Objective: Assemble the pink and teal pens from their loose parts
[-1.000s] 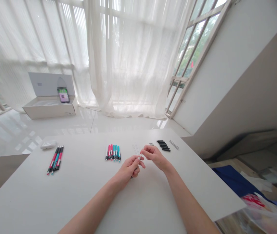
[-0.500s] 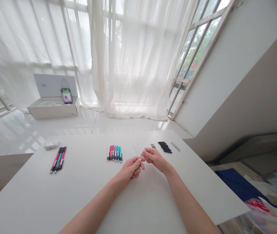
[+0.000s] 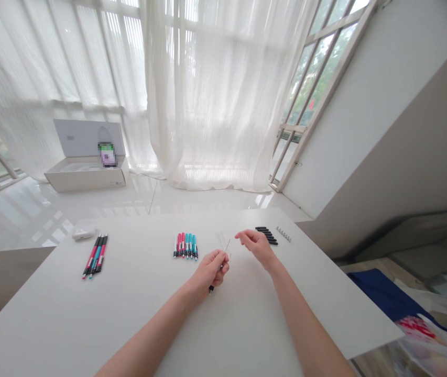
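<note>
My left hand [image 3: 211,269] grips a slim white pen body, whose black end [image 3: 210,289] pokes out below my fist and whose thin tip [image 3: 227,246] rises above my fingers. My right hand [image 3: 257,246] hovers apart from it, empty, its fingers loosely curled near a group of black pen parts [image 3: 266,235]. Just beyond my left hand lie several thin metal refills [image 3: 220,241]. To their left is a row of pink and teal pens [image 3: 185,246]. Further left lies a bundle of pink, teal and black pens [image 3: 95,256].
The white table [image 3: 137,314] ends in edges at the right and front. A white earbud case [image 3: 84,232] and a row of small silver parts [image 3: 283,234] lie on it. A blue cloth [image 3: 384,296] and a plastic bag lie on the floor at lower right.
My right hand has moved right, away from the pen in my left hand, and no longer touches it. My left hand has stayed nearly still.
</note>
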Demonstrator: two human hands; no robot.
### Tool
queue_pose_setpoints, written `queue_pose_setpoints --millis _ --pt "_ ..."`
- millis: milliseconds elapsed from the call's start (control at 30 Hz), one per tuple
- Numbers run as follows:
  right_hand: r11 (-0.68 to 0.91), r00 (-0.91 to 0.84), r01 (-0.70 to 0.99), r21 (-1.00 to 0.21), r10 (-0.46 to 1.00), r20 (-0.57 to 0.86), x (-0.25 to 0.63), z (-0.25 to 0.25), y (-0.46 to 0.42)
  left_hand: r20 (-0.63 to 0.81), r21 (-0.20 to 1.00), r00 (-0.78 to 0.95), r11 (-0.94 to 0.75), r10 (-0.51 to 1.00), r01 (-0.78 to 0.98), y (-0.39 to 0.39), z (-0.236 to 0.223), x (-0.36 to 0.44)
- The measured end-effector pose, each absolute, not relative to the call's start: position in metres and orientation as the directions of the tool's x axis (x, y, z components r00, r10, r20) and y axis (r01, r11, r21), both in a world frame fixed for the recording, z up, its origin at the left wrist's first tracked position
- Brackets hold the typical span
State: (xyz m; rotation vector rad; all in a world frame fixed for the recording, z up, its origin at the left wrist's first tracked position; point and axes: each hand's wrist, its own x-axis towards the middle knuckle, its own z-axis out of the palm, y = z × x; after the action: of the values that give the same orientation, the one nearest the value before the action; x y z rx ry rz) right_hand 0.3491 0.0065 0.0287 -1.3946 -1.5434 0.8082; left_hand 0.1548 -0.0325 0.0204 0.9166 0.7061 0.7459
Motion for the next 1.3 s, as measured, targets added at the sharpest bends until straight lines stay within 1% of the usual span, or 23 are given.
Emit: queue_pose_setpoints --millis 67,100,167,267,400,600,733,800,833,900,967,1033,1167,1300 --pt "0.115 0.217 0.594 -0.796 0.930 0.296 0.366 0.022 0.011 -0.204 0.878 0.545 0.398 0.813 -0.266 -0.033 0.019 0.155" --pt "0.073 0.258 0.679 -0.731 0.907 0.331 0.374 0.019 0.013 -0.201 0.879 0.544 0.395 0.814 -0.268 -0.033 0.018 0.155" --pt "0.004 0.259 0.794 -0.608 0.902 0.344 0.386 0.012 0.014 -0.195 0.880 0.547 0.391 0.814 -0.269 -0.032 0.016 0.156" --pt "-0.041 0.211 0.873 -0.486 0.930 0.301 0.392 0.004 0.015 -0.186 0.881 0.550 0.386 0.814 -0.273 -0.032 0.016 0.156" --pt "-0.060 0.178 0.908 -0.415 0.951 0.253 0.392 0.001 0.015 -0.181 0.880 0.547 0.382 0.818 -0.281 -0.033 0.016 0.156" --pt "-0.061 0.173 0.913 -0.404 0.953 0.247 0.393 0.004 0.014 -0.196 0.887 0.564 0.390 0.802 -0.247 -0.033 0.019 0.155" --pt "-0.048 0.163 0.901 -0.432 0.959 0.233 0.390 0.008 0.012 -0.184 0.895 0.548 0.369 0.816 -0.249 -0.033 0.018 0.156" --pt "-0.031 0.159 0.872 -0.488 0.961 0.225 0.387 0.011 0.011 -0.179 0.897 0.548 0.365 0.817 -0.251 -0.033 0.018 0.157" --pt "-0.015 0.156 0.843 -0.538 0.964 0.217 0.385 0.013 0.011 -0.180 0.896 0.552 0.366 0.815 -0.249 -0.033 0.018 0.157" --pt "0.031 0.138 0.740 -0.672 0.971 0.197 0.380 0.016 0.010 -0.183 0.896 0.559 0.371 0.809 -0.243 -0.033 0.018 0.157" --pt "0.087 0.106 0.586 -0.806 0.977 0.183 0.374 0.020 0.010 -0.182 0.898 0.566 0.371 0.804 -0.238 -0.033 0.018 0.156" --pt "0.132 0.076 0.435 -0.891 0.980 0.183 0.368 0.022 0.010 -0.178 0.899 0.564 0.367 0.806 -0.240 -0.033 0.018 0.156" --pt "0.127 0.067 0.214 -0.968 0.987 0.145 0.353 0.028 0.007 -0.175 0.902 0.555 0.358 0.813 -0.240 -0.034 0.020 0.156" --pt "0.069 0.022 0.009 -0.998 0.997 0.070 0.341 0.036 0.001 -0.190 0.909 0.548 0.357 0.814 -0.215 -0.035 0.023 0.157"
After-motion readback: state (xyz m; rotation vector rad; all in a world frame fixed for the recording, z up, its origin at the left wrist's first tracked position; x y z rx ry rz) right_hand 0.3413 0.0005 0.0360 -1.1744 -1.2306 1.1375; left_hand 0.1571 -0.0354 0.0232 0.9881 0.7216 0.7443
